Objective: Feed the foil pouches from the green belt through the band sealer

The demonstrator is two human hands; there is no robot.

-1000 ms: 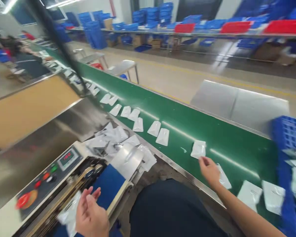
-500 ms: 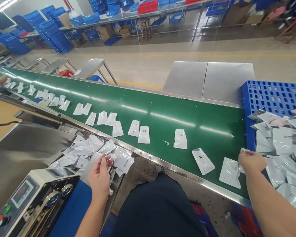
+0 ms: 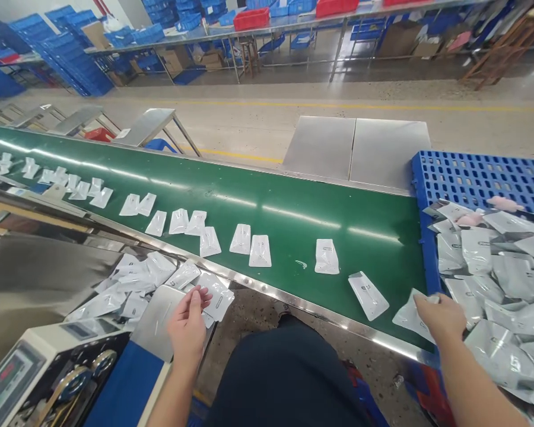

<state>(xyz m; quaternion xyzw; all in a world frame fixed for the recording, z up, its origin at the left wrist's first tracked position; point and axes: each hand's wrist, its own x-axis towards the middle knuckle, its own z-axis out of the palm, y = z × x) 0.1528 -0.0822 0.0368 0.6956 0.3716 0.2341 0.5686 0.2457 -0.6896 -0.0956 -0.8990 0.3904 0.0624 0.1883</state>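
Observation:
My right hand (image 3: 442,317) is closed on the edge of a white pouch (image 3: 412,315) at the right end of the green conveyor belt (image 3: 293,204). That pouch looks tilted, its gripped side raised; the fingertips are partly hidden. To its left lie another pouch (image 3: 368,295) and a third one (image 3: 327,257), flat on the belt. My left hand (image 3: 189,320) hovers palm up with loosely bent fingers and nothing visible in them. It is in front of a heap of white pouches (image 3: 133,284) beside the sealing machine (image 3: 48,362).
A blue perforated crate (image 3: 485,181) full of pouches stands at the belt's right end. More pouches (image 3: 196,222) are strung along the belt to the left. Two steel tabletops (image 3: 318,145) adjoin the far side. The belt's metal rim (image 3: 267,287) runs before my legs.
My right hand has taken hold of the pouch at the belt's end and raised its near side. The left hand stays loosely open. The view has shifted slightly to the right.

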